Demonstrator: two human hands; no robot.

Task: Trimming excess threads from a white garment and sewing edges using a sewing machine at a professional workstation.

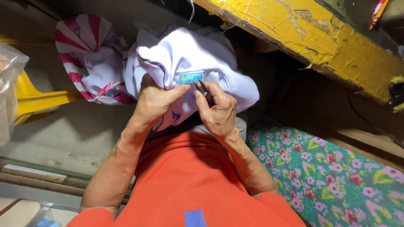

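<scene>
Garment work, head view looking down: white garment [185,63] bunched on the lap at frame centre, small blue label [191,77] sewn on it, long axis running 9-to-3 o'clock. Left hand [156,101] sits at 7 o'clock of the label, fingers curled and closed on a fold of the cloth, thumb tip touching the label's lower edge. Right hand [216,111] sits at 4 o'clock of the label, fingers pinched shut around a small dark tool [203,89], thin, tip pointing toward 11 o'clock and just beside the label's lower right corner; exact tool type too small to tell. Left thumb is the nearer to the label, both hands nearly touching each other. Both forearms come up from 6 o'clock, wrists bent inward. Red-and-white striped cloth [90,54] lies at 9 o'clock of the garment, touching it. Yellow beam [311,38] crosses at 2 o'clock, floral fabric [332,176] at 4 o'clock, orange shirt [189,176] below.
</scene>
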